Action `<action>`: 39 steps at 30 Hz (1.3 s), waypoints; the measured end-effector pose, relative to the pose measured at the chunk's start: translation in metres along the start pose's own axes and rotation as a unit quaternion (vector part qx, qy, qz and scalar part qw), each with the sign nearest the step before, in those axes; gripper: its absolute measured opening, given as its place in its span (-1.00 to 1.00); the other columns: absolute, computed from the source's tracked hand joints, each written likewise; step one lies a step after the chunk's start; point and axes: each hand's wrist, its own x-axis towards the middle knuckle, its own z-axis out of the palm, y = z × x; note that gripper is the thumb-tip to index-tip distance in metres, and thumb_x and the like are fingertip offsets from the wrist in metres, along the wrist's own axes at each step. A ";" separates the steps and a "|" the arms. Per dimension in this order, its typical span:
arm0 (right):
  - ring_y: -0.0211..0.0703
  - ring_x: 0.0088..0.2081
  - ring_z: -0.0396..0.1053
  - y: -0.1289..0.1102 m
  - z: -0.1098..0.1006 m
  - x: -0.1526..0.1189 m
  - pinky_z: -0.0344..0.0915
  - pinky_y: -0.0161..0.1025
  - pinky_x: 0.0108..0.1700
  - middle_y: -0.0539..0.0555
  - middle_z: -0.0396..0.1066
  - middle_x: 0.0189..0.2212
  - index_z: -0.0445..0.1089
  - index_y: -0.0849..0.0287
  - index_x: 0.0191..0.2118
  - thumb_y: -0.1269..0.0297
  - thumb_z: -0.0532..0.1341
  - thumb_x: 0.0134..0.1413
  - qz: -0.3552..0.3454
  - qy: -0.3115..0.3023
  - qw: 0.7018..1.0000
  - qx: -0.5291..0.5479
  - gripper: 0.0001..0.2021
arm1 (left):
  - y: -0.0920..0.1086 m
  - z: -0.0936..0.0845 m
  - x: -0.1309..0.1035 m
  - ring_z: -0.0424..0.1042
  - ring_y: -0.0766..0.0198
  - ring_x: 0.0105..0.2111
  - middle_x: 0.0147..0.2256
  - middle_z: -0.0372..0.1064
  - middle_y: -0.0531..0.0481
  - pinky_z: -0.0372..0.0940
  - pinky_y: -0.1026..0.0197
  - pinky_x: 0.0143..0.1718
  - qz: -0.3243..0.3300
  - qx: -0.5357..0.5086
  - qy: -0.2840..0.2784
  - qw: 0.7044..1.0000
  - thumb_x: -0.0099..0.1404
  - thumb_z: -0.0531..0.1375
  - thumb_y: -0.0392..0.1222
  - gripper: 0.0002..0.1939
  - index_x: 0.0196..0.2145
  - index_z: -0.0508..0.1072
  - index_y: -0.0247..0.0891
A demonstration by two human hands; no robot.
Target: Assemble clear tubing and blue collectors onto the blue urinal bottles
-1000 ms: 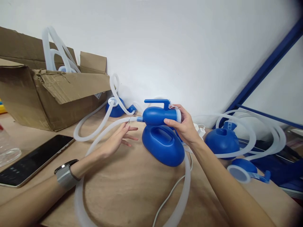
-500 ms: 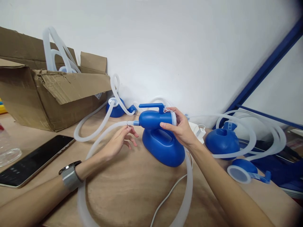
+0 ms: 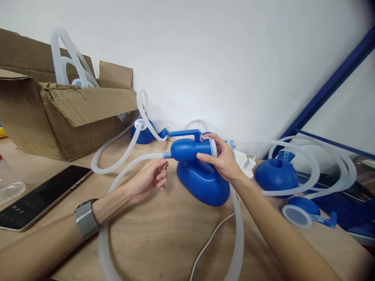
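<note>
My right hand (image 3: 221,160) grips a blue urinal cup (image 3: 187,149) by its white-rimmed right end, with the cup's handle (image 3: 184,133) on top. Underneath, a blue bottle (image 3: 205,187) with an oval opening stands on the table. A translucent hose (image 3: 140,158) meets the light-blue connector at the cup's left end. Just below this joint, my left hand (image 3: 152,175) is closed, its thumb and forefinger pinching at a thin wire ring clip (image 3: 163,155) around the hose end. The fingertips partly hide the clip.
An open cardboard box (image 3: 88,105) with hoses stands back left, near a phone (image 3: 43,195) and a clear plastic bottle (image 3: 10,183). More blue bottles (image 3: 277,175) with coiled hoses lie on the right and by the wall. A white adapter (image 3: 246,164) sits behind my right hand.
The wire clip has moved right along the hose, up to the connector. My left hand's spread fingers have curled in. My right hand keeps its hold on the cup.
</note>
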 end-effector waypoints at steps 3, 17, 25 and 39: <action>-0.07 -0.22 0.43 -0.002 0.002 -0.002 0.46 -0.06 -0.11 0.01 0.44 -0.20 0.40 0.00 -0.09 0.13 0.56 -0.20 -0.009 -0.014 1.000 -0.007 -0.48 | 0.002 0.001 0.000 0.06 0.47 -0.71 -0.68 -0.05 0.23 0.20 0.41 -0.66 0.007 0.001 0.018 1.000 0.41 0.14 -0.02 -0.66 -0.47 0.21 -0.22; -0.04 0.16 0.34 0.006 -0.002 -0.005 0.26 -0.03 0.26 0.06 0.38 0.03 0.37 0.01 -0.07 0.29 0.49 0.02 -0.162 -0.113 0.978 -0.073 -0.61 | 0.010 0.008 -0.002 -0.06 0.49 -0.78 -0.76 -0.12 0.24 0.06 0.45 -0.79 -0.021 -0.070 0.075 0.994 0.47 0.05 -0.22 -0.60 -0.56 0.21 -0.24; -0.03 0.18 0.35 0.008 -0.007 -0.004 0.28 0.01 0.26 0.10 0.37 0.12 0.37 0.02 -0.05 0.39 0.46 0.07 -0.243 -0.173 0.944 -0.144 -0.62 | 0.017 0.012 -0.009 -0.14 0.55 -0.81 -0.75 -0.10 0.25 -0.08 0.46 -0.83 -0.098 -0.159 0.082 0.979 0.52 -0.07 -0.29 -0.56 -0.56 0.21 -0.26; -0.02 0.11 0.40 0.004 -0.007 -0.002 0.35 -0.03 0.19 0.07 0.43 0.02 0.39 0.05 -0.09 0.24 0.52 -0.04 -0.152 -0.081 0.981 -0.085 -0.59 | 0.002 -0.005 0.000 0.15 0.41 -0.67 -0.69 0.12 0.17 0.22 0.36 -0.62 0.011 0.030 0.011 0.999 0.39 0.15 0.22 -0.55 -0.37 0.43 -0.24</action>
